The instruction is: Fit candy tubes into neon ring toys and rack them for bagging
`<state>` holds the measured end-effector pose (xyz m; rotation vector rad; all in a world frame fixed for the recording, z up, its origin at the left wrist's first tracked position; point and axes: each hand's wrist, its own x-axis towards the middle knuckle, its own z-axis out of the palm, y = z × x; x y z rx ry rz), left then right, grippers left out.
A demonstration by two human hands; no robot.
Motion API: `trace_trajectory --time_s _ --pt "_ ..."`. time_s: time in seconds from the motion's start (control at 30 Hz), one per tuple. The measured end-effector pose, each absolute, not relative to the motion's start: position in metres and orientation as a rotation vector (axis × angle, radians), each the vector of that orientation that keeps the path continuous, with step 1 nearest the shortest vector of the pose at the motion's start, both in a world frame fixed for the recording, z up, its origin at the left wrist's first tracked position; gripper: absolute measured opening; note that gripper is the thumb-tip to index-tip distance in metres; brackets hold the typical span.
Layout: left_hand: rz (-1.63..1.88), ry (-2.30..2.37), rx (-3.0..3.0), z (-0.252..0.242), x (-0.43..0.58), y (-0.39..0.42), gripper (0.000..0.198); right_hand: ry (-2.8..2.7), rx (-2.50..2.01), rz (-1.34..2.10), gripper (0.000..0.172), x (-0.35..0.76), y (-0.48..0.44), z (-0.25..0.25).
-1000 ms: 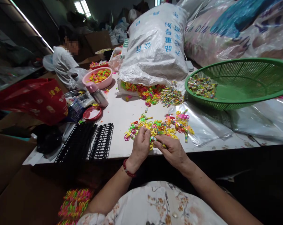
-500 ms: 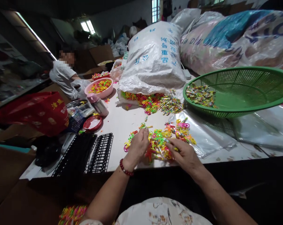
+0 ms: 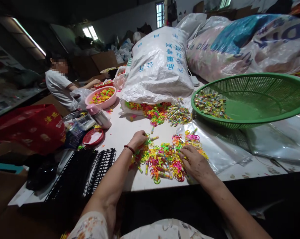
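Observation:
A loose pile of small neon plastic pieces [image 3: 164,159], rings and short sticks in yellow, pink, green and orange, lies on the white table [image 3: 125,127] near its front edge. My left hand [image 3: 138,138], with a red bead bracelet at the wrist, reaches forward onto the pile's far left side, fingers curled on the pieces. My right hand [image 3: 194,162] rests palm down on the pile's right edge, fingers spread among the pieces. Whether either hand grips a piece is hidden.
A green mesh basket [image 3: 254,99] with small pieces sits at right on clear plastic bags [image 3: 224,146]. A large white sack [image 3: 159,66] spills more pieces [image 3: 162,113] behind. Black plastic racks [image 3: 90,172], a pink bowl [image 3: 102,96], a bottle [image 3: 98,116] and another person [image 3: 59,83] are at left.
Both hands have left the piece they worked together. My left hand moved forward to the pile's far left; my right hand dropped flat onto its right edge. The view rose.

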<state>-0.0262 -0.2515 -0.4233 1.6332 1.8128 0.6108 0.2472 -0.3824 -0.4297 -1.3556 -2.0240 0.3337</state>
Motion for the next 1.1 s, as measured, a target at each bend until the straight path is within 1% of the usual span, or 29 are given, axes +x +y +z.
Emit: trace_trajectory --time_s 0.13,0.3,0.43,0.57,0.6,0.73,0.83,0.9,1.0,1.1 --pt "0.773 1.772 1.542 -0.427 -0.042 -0.264 0.019 -2.064 -1.306 0.43 0.027 0.238 -0.379 -0.427" --pt "0.893 1.654 1.503 -0.42 -0.055 -0.279 0.022 -2.097 -1.244 0.428 0.025 0.224 -0.373 -0.415" --pt "0.844 1.604 1.56 -0.418 -0.063 -0.283 0.02 -2.105 -1.219 0.426 0.023 0.218 -0.374 -0.409" --pt "0.761 1.734 1.723 -0.422 -0.064 -0.267 0.01 -2.124 -1.205 0.446 0.024 0.218 -0.374 -0.409" --pt "0.753 1.763 1.777 -0.422 -0.061 -0.259 0.011 -2.134 -1.214 0.455 0.025 0.218 -0.372 -0.41" --pt "0.715 1.705 2.008 -0.419 -0.032 -0.216 0.031 -2.238 -1.28 0.424 0.025 0.214 -0.352 -0.402" --pt "0.67 1.551 2.171 -0.416 -0.005 -0.185 0.04 -2.363 -1.358 0.342 0.025 0.205 -0.331 -0.384" --pt "0.632 1.479 2.228 -0.417 0.007 -0.17 0.043 -2.442 -1.41 0.302 0.023 0.199 -0.319 -0.371" --pt "0.612 1.505 2.199 -0.421 0.011 -0.159 0.031 -2.544 -1.444 0.311 0.021 0.192 -0.307 -0.361" --pt "0.664 1.621 2.063 -0.427 -0.004 -0.161 0.024 -2.617 -1.46 0.336 0.023 0.191 -0.295 -0.363"
